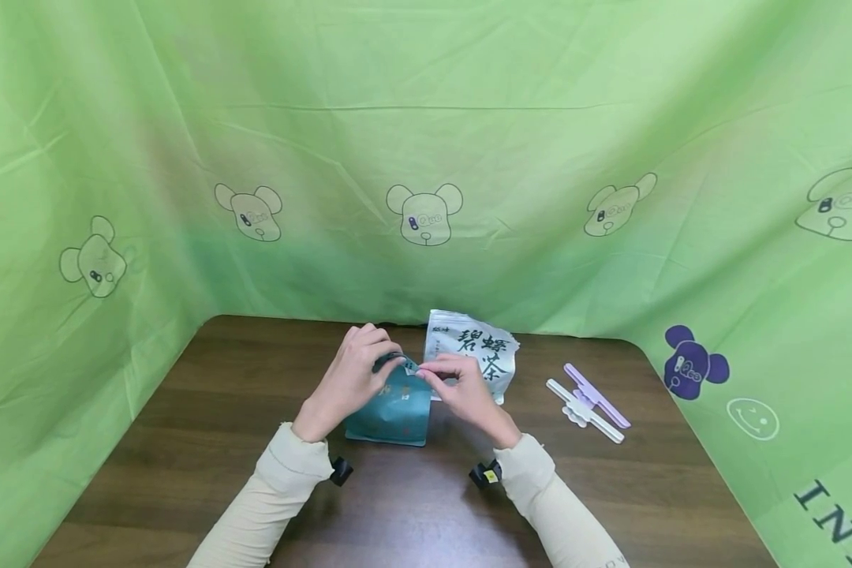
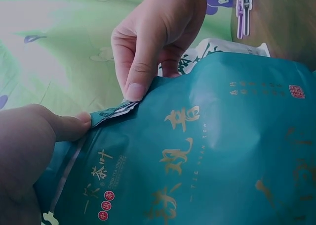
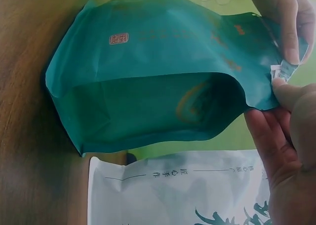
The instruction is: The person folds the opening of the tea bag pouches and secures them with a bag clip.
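Note:
A teal tea bag (image 1: 390,418) with gold lettering stands on the table between the hands. My left hand (image 1: 355,375) pinches its top edge near the left side. With thumb and fingers my right hand (image 1: 466,388) pinches the top edge at the right end. Between the two thumbs, part of the top edge is folded over as a narrow strip (image 2: 114,113), showing printed white bars. In the right wrist view, the bag's gusseted side (image 3: 143,111) bulges in, and some right-hand fingers are behind the top.
A white tea bag (image 1: 443,327) with dark brush characters stands just behind and right of the teal one. Further right, a white bag clip (image 1: 599,424) and a purple bag clip (image 1: 607,405) lie side by side on the brown table (image 1: 220,410). Green cloth hangs around the table.

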`<action>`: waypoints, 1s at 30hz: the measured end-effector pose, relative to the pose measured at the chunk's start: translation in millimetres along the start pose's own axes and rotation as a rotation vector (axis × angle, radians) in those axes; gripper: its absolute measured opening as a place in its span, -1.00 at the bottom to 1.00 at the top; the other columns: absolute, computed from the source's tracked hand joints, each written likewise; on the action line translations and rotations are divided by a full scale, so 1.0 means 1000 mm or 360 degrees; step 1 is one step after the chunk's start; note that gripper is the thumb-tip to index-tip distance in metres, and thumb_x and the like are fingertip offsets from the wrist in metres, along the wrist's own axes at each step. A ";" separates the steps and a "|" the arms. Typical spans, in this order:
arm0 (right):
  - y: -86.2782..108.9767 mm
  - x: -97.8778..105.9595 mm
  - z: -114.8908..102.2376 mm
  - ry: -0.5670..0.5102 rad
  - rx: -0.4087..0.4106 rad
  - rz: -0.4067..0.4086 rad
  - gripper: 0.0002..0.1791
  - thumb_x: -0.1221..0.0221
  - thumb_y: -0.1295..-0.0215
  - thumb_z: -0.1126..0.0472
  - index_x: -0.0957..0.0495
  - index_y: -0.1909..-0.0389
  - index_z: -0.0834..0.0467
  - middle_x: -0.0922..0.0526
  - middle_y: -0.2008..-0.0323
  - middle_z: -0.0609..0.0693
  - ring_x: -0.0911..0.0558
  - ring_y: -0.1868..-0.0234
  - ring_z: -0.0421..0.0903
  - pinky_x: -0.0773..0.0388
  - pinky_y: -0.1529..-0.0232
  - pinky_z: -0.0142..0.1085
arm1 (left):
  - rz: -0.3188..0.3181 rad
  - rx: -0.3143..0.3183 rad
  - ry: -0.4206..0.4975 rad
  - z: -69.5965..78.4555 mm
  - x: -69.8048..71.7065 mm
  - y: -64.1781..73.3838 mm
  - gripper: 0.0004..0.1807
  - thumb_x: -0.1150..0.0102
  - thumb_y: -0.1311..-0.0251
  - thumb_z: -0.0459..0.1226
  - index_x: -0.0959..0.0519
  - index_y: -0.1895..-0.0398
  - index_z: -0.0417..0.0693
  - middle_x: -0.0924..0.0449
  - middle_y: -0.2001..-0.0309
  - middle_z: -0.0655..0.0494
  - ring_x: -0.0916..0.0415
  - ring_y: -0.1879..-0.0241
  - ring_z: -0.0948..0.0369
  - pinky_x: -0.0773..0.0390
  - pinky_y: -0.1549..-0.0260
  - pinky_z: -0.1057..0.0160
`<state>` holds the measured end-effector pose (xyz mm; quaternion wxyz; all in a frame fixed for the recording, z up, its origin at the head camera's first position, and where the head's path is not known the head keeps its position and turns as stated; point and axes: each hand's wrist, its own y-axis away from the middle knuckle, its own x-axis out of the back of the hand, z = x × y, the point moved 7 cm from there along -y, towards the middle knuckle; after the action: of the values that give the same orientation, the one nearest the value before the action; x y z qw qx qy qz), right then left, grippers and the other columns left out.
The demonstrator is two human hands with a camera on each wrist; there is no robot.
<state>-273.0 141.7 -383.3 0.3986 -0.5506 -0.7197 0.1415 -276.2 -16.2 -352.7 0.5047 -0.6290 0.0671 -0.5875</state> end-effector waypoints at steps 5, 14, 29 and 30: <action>-0.001 0.000 -0.001 -0.0012 0.0035 0.0019 -0.90 -0.29 -0.18 0.60 -0.74 0.31 0.45 -0.71 0.44 0.22 -0.68 0.47 0.02 -0.69 0.36 -0.25 | -0.0021 0.0025 -0.0001 -0.003 -0.003 0.000 -0.95 -0.43 -0.19 -0.35 -0.74 0.30 -0.10 -0.62 0.35 0.17 -0.43 0.29 0.18 -0.35 0.21 0.19; -0.006 -0.002 0.010 -0.0107 -0.0073 0.0040 -0.91 -0.33 -0.20 0.52 -0.75 0.30 0.36 -0.71 0.42 0.17 -0.64 0.36 -0.26 -0.68 0.27 -0.31 | -0.0037 0.0044 0.0017 -0.001 -0.004 0.000 -0.96 -0.34 -0.29 -0.34 -0.74 0.30 -0.12 -0.62 0.35 0.15 -0.43 0.29 0.16 -0.35 0.19 0.18; -0.019 -0.007 -0.011 -0.0114 0.0236 0.0112 -0.87 -0.32 -0.07 0.65 -0.72 0.36 0.45 -0.70 0.45 0.28 -0.66 0.47 0.04 -0.65 0.34 -0.35 | -0.0021 0.0043 0.0026 -0.001 -0.002 0.001 -0.95 -0.34 -0.29 -0.33 -0.74 0.31 -0.11 -0.62 0.36 0.16 -0.42 0.30 0.16 -0.35 0.20 0.19; -0.019 -0.008 -0.011 -0.0114 0.0250 0.0108 -0.87 -0.32 -0.07 0.65 -0.72 0.36 0.45 -0.69 0.45 0.28 -0.66 0.47 0.03 -0.65 0.35 -0.35 | -0.0016 0.0048 0.0027 -0.002 -0.002 0.001 -0.95 -0.34 -0.29 -0.33 -0.74 0.31 -0.11 -0.62 0.36 0.16 -0.42 0.30 0.16 -0.35 0.20 0.18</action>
<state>-277.4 125.5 -367.3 0.4095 -0.5364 -0.7010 0.2304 -277.5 -16.5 -354.7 0.5106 -0.6166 0.0594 -0.5963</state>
